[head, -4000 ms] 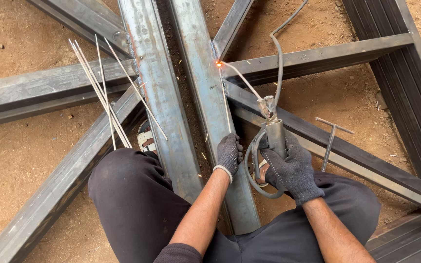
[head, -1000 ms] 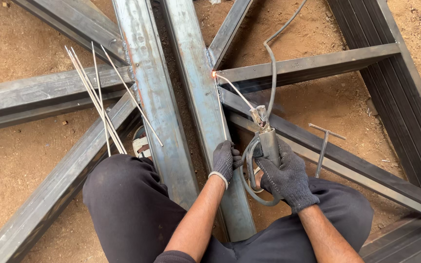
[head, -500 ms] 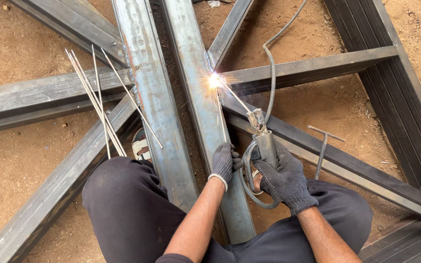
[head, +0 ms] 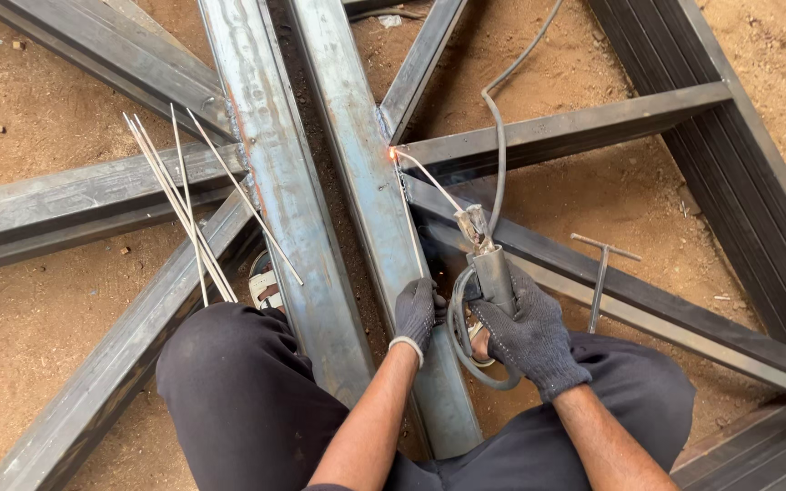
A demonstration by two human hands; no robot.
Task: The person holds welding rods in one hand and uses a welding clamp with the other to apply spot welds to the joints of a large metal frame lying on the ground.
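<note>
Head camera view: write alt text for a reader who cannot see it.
A gloved right hand holds a metal electrode holder, its thin welding rod touching a glowing joint on grey steel beams. The gloved left hand rests on a beam.

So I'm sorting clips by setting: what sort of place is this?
Likely an outdoor welding yard or building site: bare sandy ground, a frame of steel beams lying on it, and loose welding rods beside an electrode holder.

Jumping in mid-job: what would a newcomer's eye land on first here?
The orange glow at the tip of the welding rod, where a cross beam meets the long steel beam at centre. Below it, the right hand grips the electrode holder. Spare rods lie across the beams at left.
</note>
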